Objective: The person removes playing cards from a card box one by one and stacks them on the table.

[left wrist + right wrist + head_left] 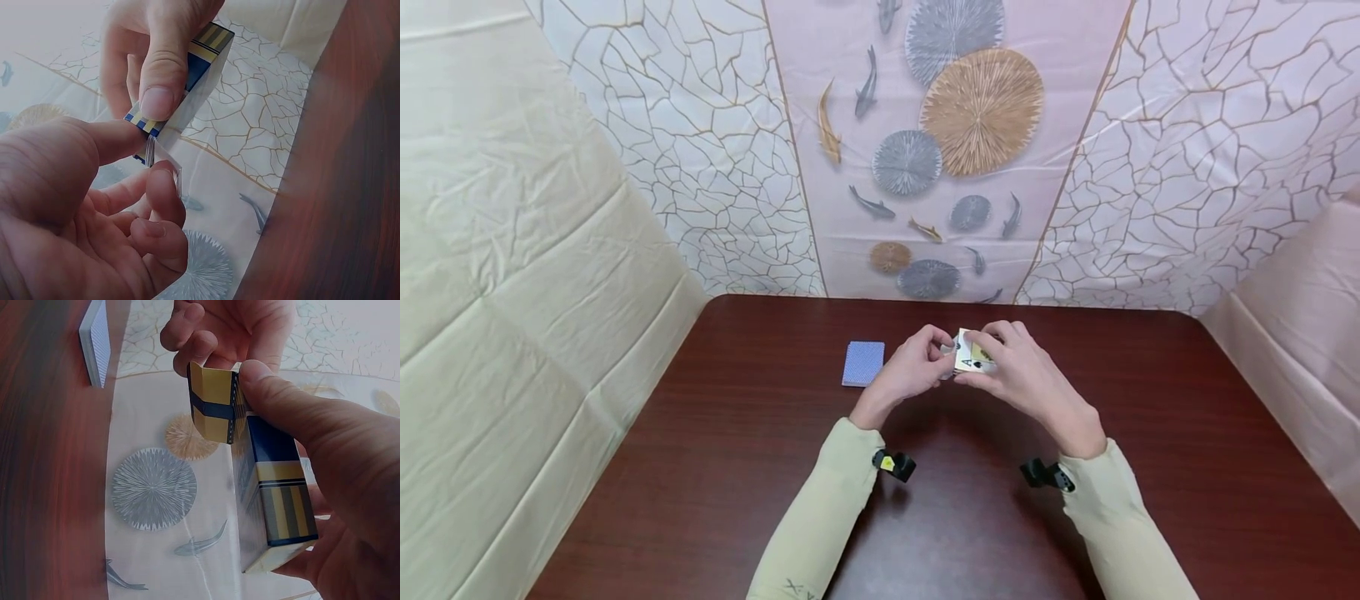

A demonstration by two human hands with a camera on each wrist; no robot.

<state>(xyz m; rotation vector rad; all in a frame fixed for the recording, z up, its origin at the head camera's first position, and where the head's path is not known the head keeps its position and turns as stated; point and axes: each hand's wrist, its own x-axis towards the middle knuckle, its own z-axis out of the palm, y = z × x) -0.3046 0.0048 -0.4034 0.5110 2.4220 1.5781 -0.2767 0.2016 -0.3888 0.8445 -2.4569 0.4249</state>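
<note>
Card box (284, 494) aloft over table (715, 467): right hand (1030, 375) grips its sides, left hand (916, 362) pinches raised flap (212, 409). I judge box light, slick, thin-walled (crushable, I'd bet). I'd hold stiffer long edges, fold flap gently at crease.

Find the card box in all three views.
Head: card box just right of centre, between left hand and right hand.
Left wrist: card box upper middle.
Right wrist: card box right of centre.
Shared landmark: dark red table, at bottom, right edge and left edge respectively.
</note>
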